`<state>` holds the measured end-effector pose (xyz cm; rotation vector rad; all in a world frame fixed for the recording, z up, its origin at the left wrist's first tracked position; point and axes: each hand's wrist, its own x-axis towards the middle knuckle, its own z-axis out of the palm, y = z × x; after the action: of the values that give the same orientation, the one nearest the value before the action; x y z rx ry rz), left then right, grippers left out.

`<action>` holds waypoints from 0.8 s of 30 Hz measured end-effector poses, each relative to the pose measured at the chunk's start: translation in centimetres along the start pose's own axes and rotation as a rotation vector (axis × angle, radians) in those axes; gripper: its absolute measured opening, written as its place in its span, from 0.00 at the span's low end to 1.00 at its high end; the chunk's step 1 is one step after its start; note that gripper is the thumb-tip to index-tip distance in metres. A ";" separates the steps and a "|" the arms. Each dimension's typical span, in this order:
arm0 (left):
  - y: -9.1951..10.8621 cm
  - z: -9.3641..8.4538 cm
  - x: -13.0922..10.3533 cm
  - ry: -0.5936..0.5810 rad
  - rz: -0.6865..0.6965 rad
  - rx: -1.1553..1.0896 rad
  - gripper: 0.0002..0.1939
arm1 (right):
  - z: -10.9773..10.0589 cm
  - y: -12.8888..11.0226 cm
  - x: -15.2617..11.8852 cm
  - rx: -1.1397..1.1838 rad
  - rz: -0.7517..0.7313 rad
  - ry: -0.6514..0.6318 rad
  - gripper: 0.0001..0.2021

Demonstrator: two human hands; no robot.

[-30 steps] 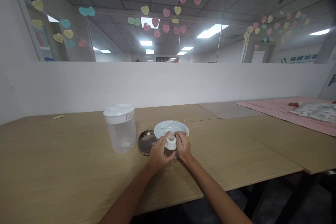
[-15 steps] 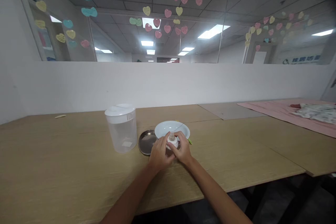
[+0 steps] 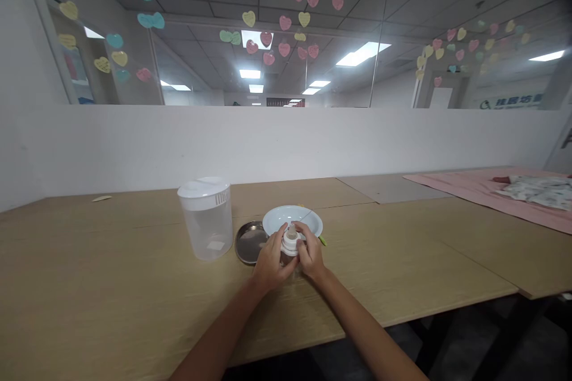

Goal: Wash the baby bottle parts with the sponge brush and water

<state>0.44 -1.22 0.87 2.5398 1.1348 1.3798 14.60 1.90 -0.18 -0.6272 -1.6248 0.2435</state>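
Between my hands stands a baby bottle (image 3: 291, 242) with a white collar and a clear teat on top; its lower body is mostly hidden by my fingers. My left hand (image 3: 270, 262) is wrapped round the bottle from the left. From the right, my right hand (image 3: 310, 254) closes on the white collar, its thumb bent against the side. Just behind the bottle is a white bowl (image 3: 272, 216), with a thin stick-like thing lying over its right rim. A round steel tray (image 3: 245, 244) lies left of the bowl, partly behind my left hand.
A clear plastic bucket (image 3: 206, 226) with a white lid stands left of the tray. Something green (image 3: 322, 241) pokes out at the bowl's right. A pink cloth (image 3: 465, 187) with patterned fabric (image 3: 536, 191) lies far right. The table's front edge runs close below my forearms.
My right thumb has shifted from across the front of the white collar to its right side, so more of the collar shows. Both hands still hold the bottle in about the same place.
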 end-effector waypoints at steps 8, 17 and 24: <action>0.2 0.0 0.1 0.006 -0.023 0.019 0.36 | -0.2 0.5 0.3 -0.114 0.110 0.160 0.16; 0.3 -0.1 0.1 0.032 0.015 0.035 0.36 | -0.4 0.3 0.0 -0.109 -0.126 0.017 0.21; 0.1 0.0 -0.1 0.023 0.006 0.074 0.37 | -0.3 0.8 0.3 -0.148 0.118 0.200 0.15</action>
<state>0.49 -1.33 0.85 2.5859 1.2050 1.3972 15.04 2.65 -0.29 -0.8356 -1.4236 0.1420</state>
